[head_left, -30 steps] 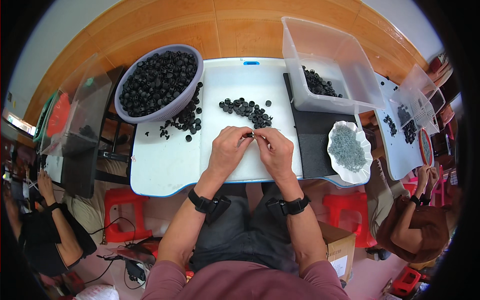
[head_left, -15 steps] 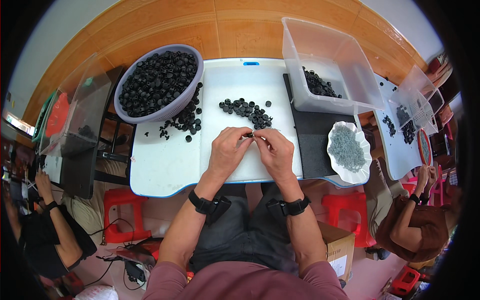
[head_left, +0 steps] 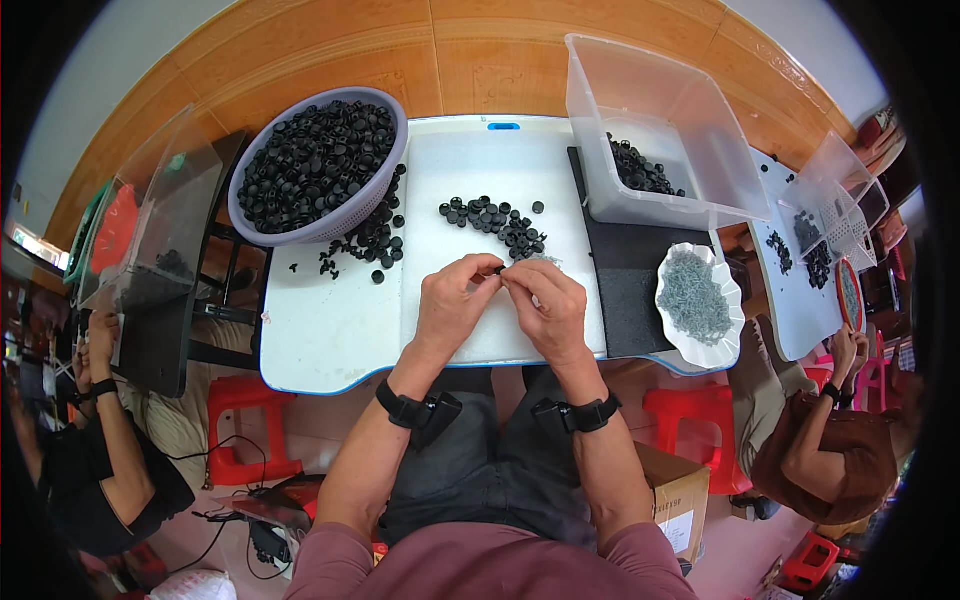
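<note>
Two hands, left hand and right hand, fingers pinching one small black cap

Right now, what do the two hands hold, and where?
Both hands' fingers pinch one small black piece together at the fingertips; which part of it cannot be told.

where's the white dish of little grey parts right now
In the head view, the white dish sits at the table's right edge, on the black mat, just right of the right hand and below the clear bin.

hands: left hand and right hand barely shifted | fingertips still pinched together over white board
</note>
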